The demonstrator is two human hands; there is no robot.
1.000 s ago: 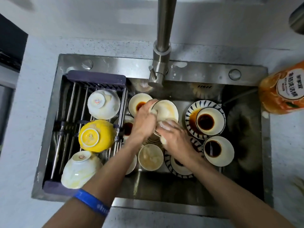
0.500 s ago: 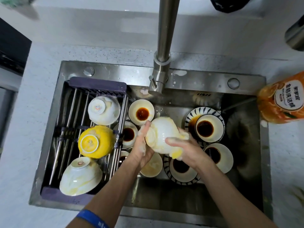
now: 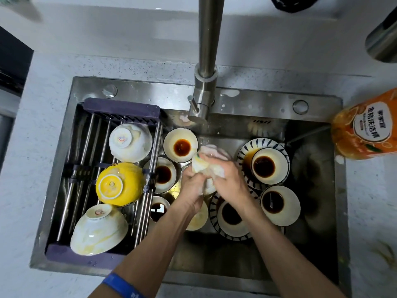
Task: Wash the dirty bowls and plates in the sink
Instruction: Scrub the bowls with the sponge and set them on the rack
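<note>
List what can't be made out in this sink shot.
1. Head view: the soapy white bowl is mostly covered by the left hand and right hand.
2. The small cream bowl is half hidden beneath the left forearm.
3. The orange detergent bottle is cut off by the right edge.
4. Whether water runs from the steel faucet is unclear.
</note>
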